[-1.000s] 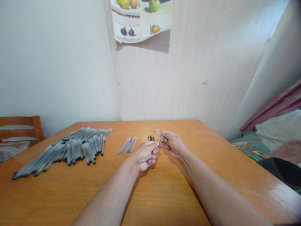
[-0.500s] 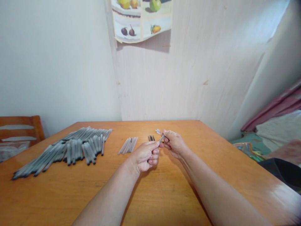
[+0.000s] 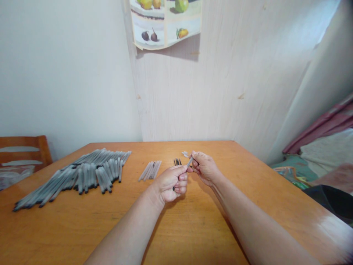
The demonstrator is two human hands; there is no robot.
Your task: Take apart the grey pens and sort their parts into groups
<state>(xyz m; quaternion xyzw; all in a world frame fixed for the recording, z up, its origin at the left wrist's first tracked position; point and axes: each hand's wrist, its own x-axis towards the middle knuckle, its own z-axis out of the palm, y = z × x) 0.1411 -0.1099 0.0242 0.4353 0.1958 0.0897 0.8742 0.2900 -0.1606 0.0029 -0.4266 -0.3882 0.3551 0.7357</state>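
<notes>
Over the middle of the table, my left hand (image 3: 173, 184) is closed around a pen (image 3: 189, 162) whose black end shows below the fingers. My right hand (image 3: 205, 167) pinches the upper end of the same pen, which slants up to the right between both hands. Most of the pen is hidden by the fingers. Just behind my left hand lie several thin black pieces (image 3: 178, 162), perhaps refills. Beyond the right fingertips are a few small whitish pieces (image 3: 184, 153), perhaps caps. To the left rests a small row of clear empty-looking tubes (image 3: 150, 170).
A large heap of translucent pens with black ends (image 3: 88, 173) covers the table's left side. The wooden table (image 3: 124, 232) meets the wall at its far edge. A wooden chair (image 3: 42, 151) stands at the left, and a black bag-like object (image 3: 331, 202) lies beyond the right edge.
Both hands stay almost in place, still gripping the pen. Only a very slight shift of the fingers shows; the things on the table have not moved.
</notes>
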